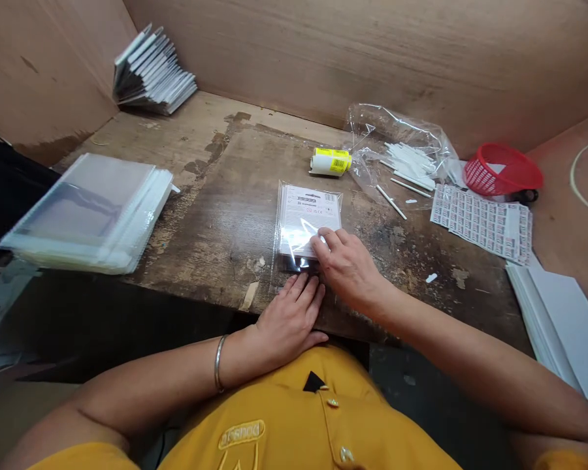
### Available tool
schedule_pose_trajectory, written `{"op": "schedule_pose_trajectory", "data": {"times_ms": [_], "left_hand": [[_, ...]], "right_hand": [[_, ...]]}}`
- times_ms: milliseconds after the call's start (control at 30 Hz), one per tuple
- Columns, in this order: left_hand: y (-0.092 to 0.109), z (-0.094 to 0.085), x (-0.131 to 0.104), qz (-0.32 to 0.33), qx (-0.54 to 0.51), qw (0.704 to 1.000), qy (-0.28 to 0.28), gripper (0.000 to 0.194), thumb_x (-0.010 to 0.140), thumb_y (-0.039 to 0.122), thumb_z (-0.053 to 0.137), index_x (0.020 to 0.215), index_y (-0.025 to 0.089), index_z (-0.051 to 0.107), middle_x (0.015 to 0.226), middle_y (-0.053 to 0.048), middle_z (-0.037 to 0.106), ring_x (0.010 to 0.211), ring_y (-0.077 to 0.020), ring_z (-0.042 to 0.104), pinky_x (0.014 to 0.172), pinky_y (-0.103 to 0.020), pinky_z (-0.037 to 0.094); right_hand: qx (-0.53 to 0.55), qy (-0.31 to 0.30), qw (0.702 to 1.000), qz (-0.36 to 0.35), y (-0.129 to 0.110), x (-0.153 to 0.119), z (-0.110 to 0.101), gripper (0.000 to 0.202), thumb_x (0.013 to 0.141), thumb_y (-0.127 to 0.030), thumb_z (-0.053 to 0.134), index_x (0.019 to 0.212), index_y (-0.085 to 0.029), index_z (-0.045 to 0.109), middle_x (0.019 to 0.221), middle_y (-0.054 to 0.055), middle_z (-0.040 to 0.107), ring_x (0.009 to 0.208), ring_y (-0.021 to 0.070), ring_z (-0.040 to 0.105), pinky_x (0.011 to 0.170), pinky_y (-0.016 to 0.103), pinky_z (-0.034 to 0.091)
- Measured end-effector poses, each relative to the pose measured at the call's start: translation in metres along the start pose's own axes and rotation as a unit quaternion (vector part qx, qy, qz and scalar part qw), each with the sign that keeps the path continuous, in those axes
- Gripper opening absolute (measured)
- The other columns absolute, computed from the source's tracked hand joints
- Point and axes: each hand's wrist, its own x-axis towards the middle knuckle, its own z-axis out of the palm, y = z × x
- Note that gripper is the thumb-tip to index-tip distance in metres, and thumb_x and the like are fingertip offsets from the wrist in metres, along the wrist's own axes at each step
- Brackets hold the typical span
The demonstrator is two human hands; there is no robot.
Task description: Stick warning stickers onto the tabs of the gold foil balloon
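Note:
A flat pack in a clear plastic bag (311,212) lies on the table in front of me. Its white printed card has a hang hole and a barcode at the far end, and a dark part shows near its close end. My left hand (294,313) rests flat with fingers stretched out, the fingertips at the bag's near end. Over the pack's lower right side, my right hand (347,264) touches the surface with bent fingers drawn together. Whatever may be between those fingertips is too small to make out.
Clear plastic sleeves (85,202) are stacked left; packed cards (157,72) lean in the back corner. A yellow-and-white label roll (330,162), a bag of white sticks (406,163), a red basket (502,171), sticker sheets (480,222) and white sheets (563,313) lie right.

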Motion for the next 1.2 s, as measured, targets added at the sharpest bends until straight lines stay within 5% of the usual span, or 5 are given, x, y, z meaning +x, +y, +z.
{"op": "schedule_pose_trajectory", "data": {"times_ms": [167, 433, 633, 867, 1200], "left_hand": [[-0.001, 0.003, -0.001, 0.001, 0.026, 1.0, 0.004, 0.09, 0.082, 0.067, 0.053, 0.141, 0.001, 0.04, 0.145, -0.026, 0.042, 0.137, -0.0389, 0.036, 0.114, -0.049, 0.023], [0.0, -0.007, 0.011, -0.044, 0.006, 0.998, 0.032, 0.082, 0.081, 0.068, 0.054, 0.129, 0.002, 0.053, 0.133, -0.025, 0.055, 0.13, -0.0392, 0.044, 0.11, -0.05, 0.031], [-0.003, 0.003, 0.015, -0.062, 0.005, 0.998, 0.015, 0.094, 0.08, 0.071, 0.051, 0.139, -0.002, 0.042, 0.146, -0.03, 0.038, 0.139, -0.0437, 0.029, 0.113, -0.055, 0.025], [-0.001, 0.002, 0.014, -0.064, -0.006, 0.998, 0.026, 0.086, 0.081, 0.065, 0.056, 0.134, -0.001, 0.048, 0.142, -0.03, 0.042, 0.139, -0.0435, 0.03, 0.113, -0.054, 0.026], [0.0, 0.002, 0.012, -0.066, 0.018, 0.997, 0.025, 0.085, 0.083, 0.067, 0.051, 0.135, 0.0, 0.049, 0.14, -0.027, 0.047, 0.135, -0.041, 0.038, 0.113, -0.052, 0.027]], "right_hand": [[-0.009, 0.025, 0.997, 0.075, -0.004, 0.018, 0.009, 0.02, 0.093, -0.013, 0.041, 0.098, -0.014, 0.06, 0.097, 0.015, 0.062, 0.083, 0.0267, 0.049, 0.067, 0.036, 0.031], [0.052, 0.079, 0.994, -0.046, -0.005, -0.006, 0.01, 0.016, 0.093, -0.02, 0.052, 0.103, -0.013, 0.063, 0.109, 0.009, 0.068, 0.088, 0.0224, 0.053, 0.076, 0.034, 0.037], [0.034, 0.094, 0.995, -0.004, -0.001, 0.012, 0.014, 0.013, 0.092, -0.021, 0.054, 0.082, -0.017, 0.063, 0.096, 0.007, 0.07, 0.083, 0.0214, 0.053, 0.072, 0.034, 0.033], [0.018, 0.096, 0.995, 0.009, -0.013, 0.027, 0.011, 0.014, 0.091, -0.021, 0.054, 0.079, -0.019, 0.06, 0.083, 0.006, 0.066, 0.077, 0.0221, 0.052, 0.069, 0.035, 0.031], [0.004, 0.062, 0.998, -0.028, -0.012, 0.02, 0.0, 0.031, 0.09, -0.015, 0.052, 0.118, -0.005, 0.055, 0.129, 0.022, 0.055, 0.111, 0.0298, 0.05, 0.093, 0.037, 0.041]]}}
